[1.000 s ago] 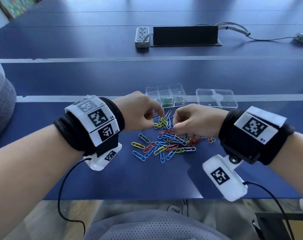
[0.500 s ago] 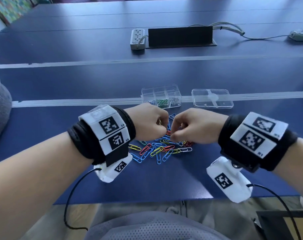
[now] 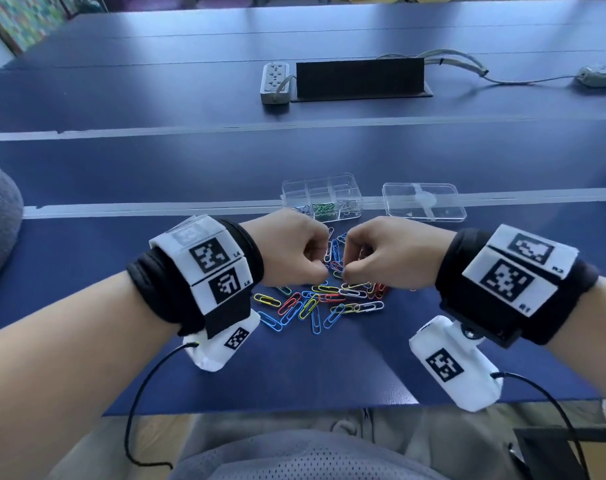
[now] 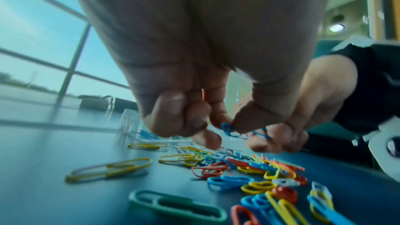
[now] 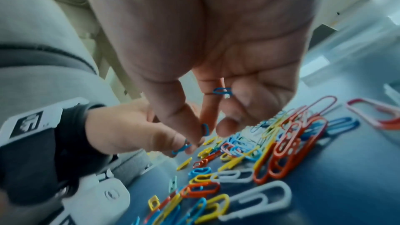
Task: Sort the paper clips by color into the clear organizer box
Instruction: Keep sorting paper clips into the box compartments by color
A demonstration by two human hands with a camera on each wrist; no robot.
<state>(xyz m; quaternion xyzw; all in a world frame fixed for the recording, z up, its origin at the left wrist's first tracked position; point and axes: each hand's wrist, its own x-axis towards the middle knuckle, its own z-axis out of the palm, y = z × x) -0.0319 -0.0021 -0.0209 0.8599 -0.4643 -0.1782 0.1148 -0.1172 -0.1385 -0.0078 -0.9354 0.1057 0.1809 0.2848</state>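
Observation:
A pile of mixed-colour paper clips [image 3: 329, 299] lies on the blue table. My left hand [image 3: 320, 268] and right hand [image 3: 346, 269] hover just above its far side, knuckles nearly touching, fingers curled. In the left wrist view the left thumb and forefinger pinch a blue paper clip [image 4: 227, 128]. The right hand pinches a blue clip [image 5: 204, 129] at its fingertips, and another blue clip [image 5: 223, 91] sits against its curled fingers. The clear organizer box [image 3: 322, 195] stands open behind the hands, with blue, green and pale clips in its near compartments.
The box's clear lid [image 3: 423, 202] lies to the right of it. A power strip [image 3: 275, 83] and a black cable cover [image 3: 360, 79] sit far back, with a second strip [image 3: 603, 76] at the far right. The table's front edge is near my body.
Both hands drew together and curled into fists above the pile, each now pinching a blue clip. A second ago their fingers reached down into the clips.

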